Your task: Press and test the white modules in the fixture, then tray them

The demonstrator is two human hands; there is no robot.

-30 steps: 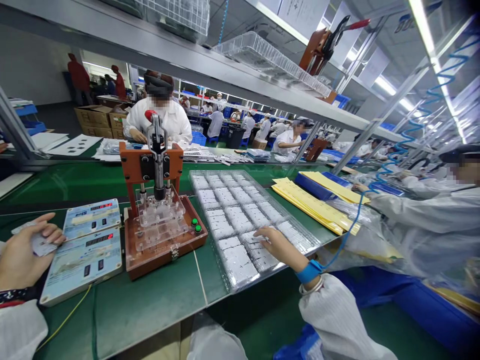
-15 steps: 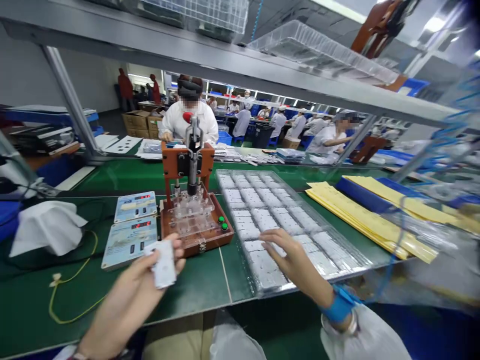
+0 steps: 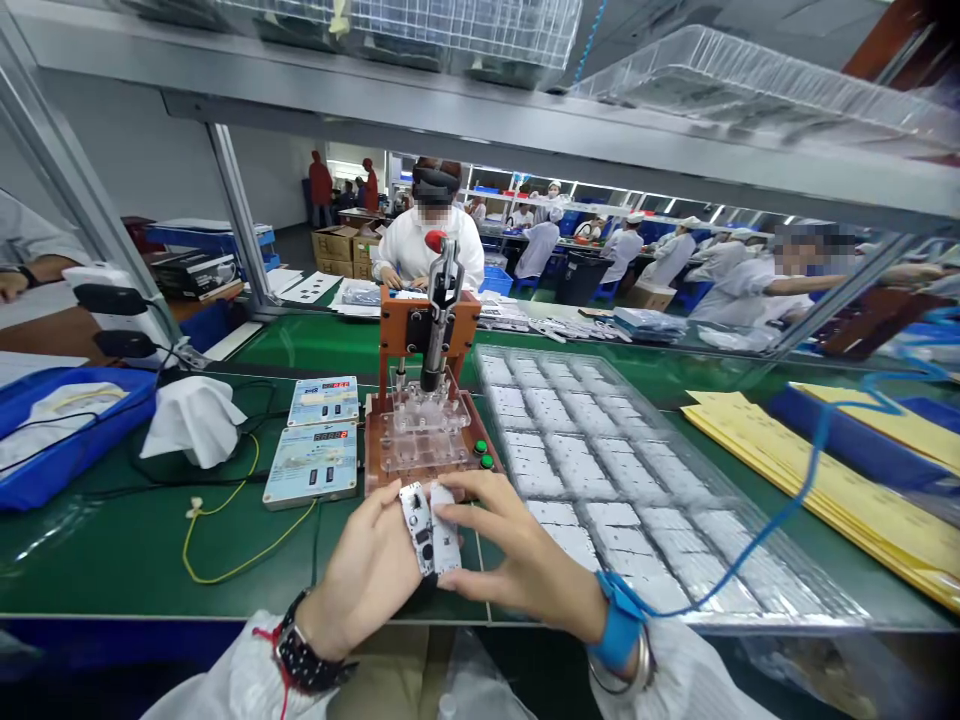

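Observation:
Close to the bench's front edge, my left hand point(image 3: 367, 565) holds a small white circuit board point(image 3: 415, 522) with dark components facing up. Beside it, my right hand point(image 3: 517, 550) grips a second white board point(image 3: 445, 540) between thumb and fingers, its paler face showing. The two boards sit edge to edge and appear to touch. Just beyond my hands stands a test fixture point(image 3: 424, 420) with an orange frame, clear plates and a red-knobbed lever. A clear tray point(image 3: 491, 400) of several white boards lies to the right, partly behind my right hand.
Two meter boxes point(image 3: 313, 462) with red displays stand left of the fixture, near a yellow wire point(image 3: 214, 578). A blue cord point(image 3: 772, 530) runs from my right wristband across the tray. Yellow sheets point(image 3: 817, 480) lie far right; a metal shelf point(image 3: 480, 110) spans overhead. A person sits opposite.
My right hand has come left from over the tray to meet my left hand. Two boards now show separately between them. My view has turned left.

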